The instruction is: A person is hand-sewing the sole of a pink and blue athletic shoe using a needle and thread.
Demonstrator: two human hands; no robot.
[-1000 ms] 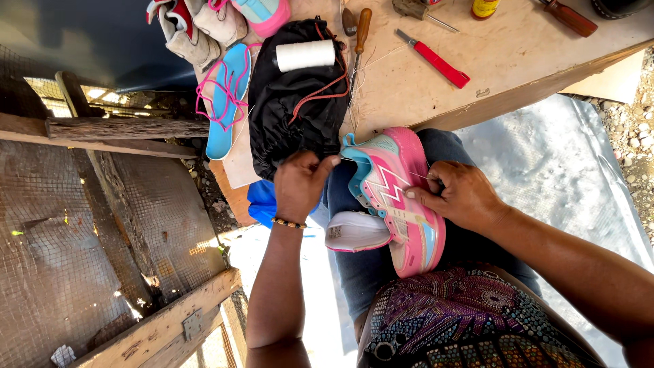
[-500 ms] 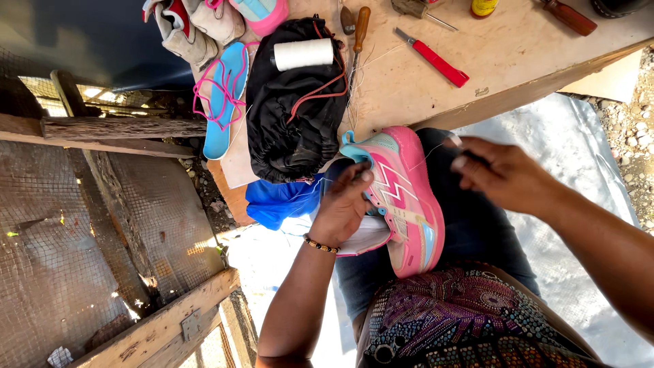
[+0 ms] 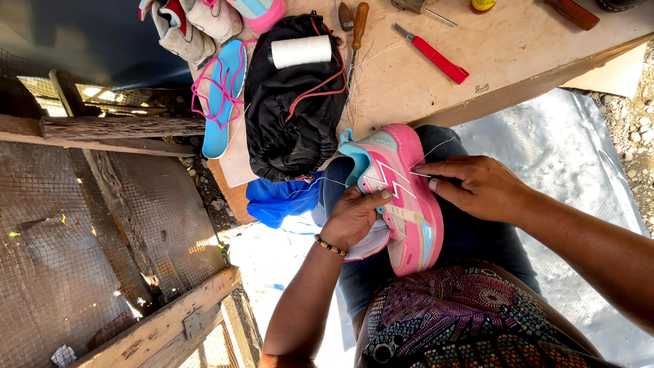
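A person seated at a wooden workbench point(image 3: 518, 75) steadies a pink sneaker point(image 3: 402, 197) across the lap, its sole edge turned up and its teal heel collar toward the bench. The left hand point(image 3: 351, 218) cups the shoe from the open side, fingers curled around the upper and thumb lying flat on the pink panel, closed firmly on it. The right hand point(image 3: 477, 187) rests on the sole edge with fingertips pinched together on what looks like a needle, a white thread point(image 3: 436, 146) running off from that spot; the needle itself is too thin to make out for sure.

The sneaker looks light, with a soft, yielding upper and a stiffer rubbery sole, so the firm rim of the sole and the padded heel seem the best places to grip; the smooth side panels could slide under a loose hold.

On the bench lie a black drawstring bag point(image 3: 293, 109), bunched and seemingly stuffed, its contents hidden, with a spool of white thread point(image 3: 301, 51) on top. Beside it sit a blue sandal with pink straps point(image 3: 221, 95), worn shoes point(image 3: 191, 27), a wooden-handled awl point(image 3: 357, 31) and a red-handled cutter point(image 3: 436, 58). A blue cloth point(image 3: 279, 201) hangs just under the bag.
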